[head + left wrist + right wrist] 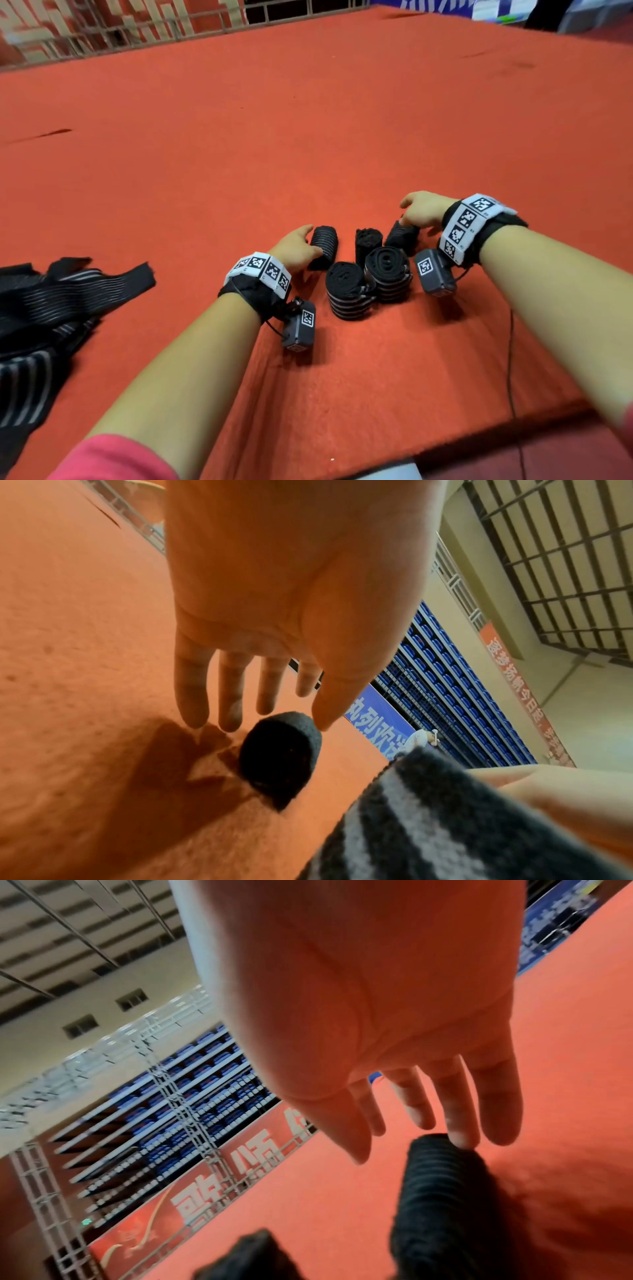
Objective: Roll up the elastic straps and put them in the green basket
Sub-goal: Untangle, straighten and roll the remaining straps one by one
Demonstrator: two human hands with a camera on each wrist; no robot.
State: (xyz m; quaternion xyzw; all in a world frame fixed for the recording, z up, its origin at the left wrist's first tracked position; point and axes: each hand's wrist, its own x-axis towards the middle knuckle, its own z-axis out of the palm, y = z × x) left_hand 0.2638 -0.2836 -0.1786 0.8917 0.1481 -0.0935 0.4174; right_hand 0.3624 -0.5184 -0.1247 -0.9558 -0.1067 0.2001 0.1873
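Several rolled black elastic straps with grey stripes lie grouped on the red table. My left hand (301, 244) (267, 704) has straight fingers, and its thumb touches the leftmost roll (323, 245) (281, 753). My right hand (423, 210) (424, 1118) hovers over the rightmost roll (400, 236) (441, 1191), fingers straight, one fingertip touching the top of the roll. Between the hands sit a small upright roll (368, 241) and two larger rolls (346, 291) (388, 270). No green basket is in view.
A loose pile of unrolled striped straps (51, 301) lies at the table's left edge. The red felt table (308, 120) stretches far ahead. A thin cable (510, 359) runs off the near right edge.
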